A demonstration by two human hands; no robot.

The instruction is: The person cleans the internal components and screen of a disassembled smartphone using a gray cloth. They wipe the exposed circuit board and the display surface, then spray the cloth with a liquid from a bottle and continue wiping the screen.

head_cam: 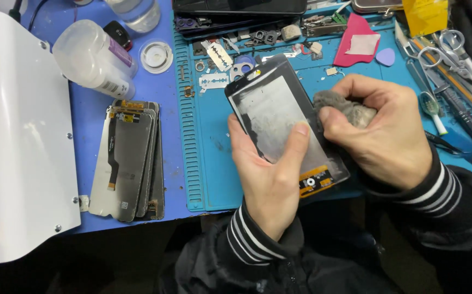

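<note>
A black-framed phone screen (279, 117) is held over the teal mat, more screens (130, 158) stacked left, beside a purple-labelled bottle (94, 57).

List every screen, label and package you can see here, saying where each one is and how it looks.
Phone screen: held in left hand, black frame, smeared grey.
Cloth: grey wad in right hand, against it.
Stack of screens: left, on blue table, grey-black.
Bottle label: upper left, white and purple.
Yellow packet: top right.
</note>
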